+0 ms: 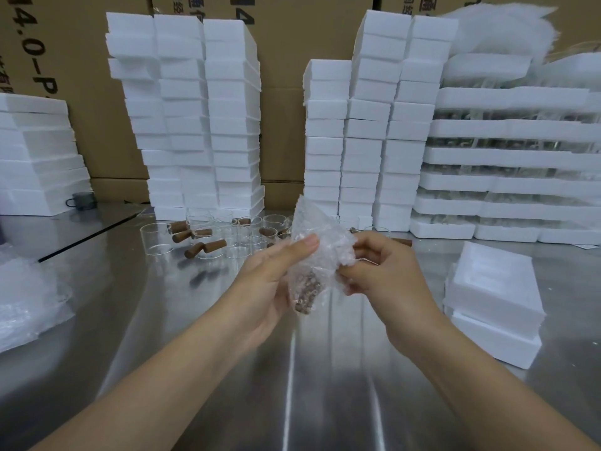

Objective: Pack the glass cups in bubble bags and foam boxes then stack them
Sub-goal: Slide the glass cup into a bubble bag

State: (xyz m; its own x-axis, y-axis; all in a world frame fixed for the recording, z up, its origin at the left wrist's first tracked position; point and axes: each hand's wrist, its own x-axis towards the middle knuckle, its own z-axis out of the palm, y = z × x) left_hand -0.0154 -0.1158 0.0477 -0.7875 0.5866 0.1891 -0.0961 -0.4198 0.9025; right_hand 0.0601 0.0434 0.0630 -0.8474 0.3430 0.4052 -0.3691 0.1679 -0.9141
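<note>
The person is holding a clear, crinkled bubble bag (320, 242) up over the middle of the brushed steel table (292, 369). The left hand (270, 281) is gripping it from the side with the thumb pressed flat on the blistered plastic. The right hand (377, 271) is pinching the bag's other edge with curled fingers. A brown wooden handle (307, 294) is showing through the bubbles at the bag's lower end, though the glass it belongs to is too blurred by the film to make out. Behind the bag, loose glass cups (208, 236), short clear cylinders with stubby wooden handles, are crowding the tabletop, some upright and some tipped. Tall columns of matte white foam boxes (201, 118) are standing at the back. A few more foam boxes (494, 301) are lying stacked at a tilt near the right hand. Long foam trays (507, 157) are sitting layered on the far right, with glass glinting between them. A heap of bubble bags (26, 297) is spilling over the left edge. Brown cardboard cartons (65, 76) are lining the wall, one printed sideways with characters reading roughly "4.0-P"; the other print is cut off.
</note>
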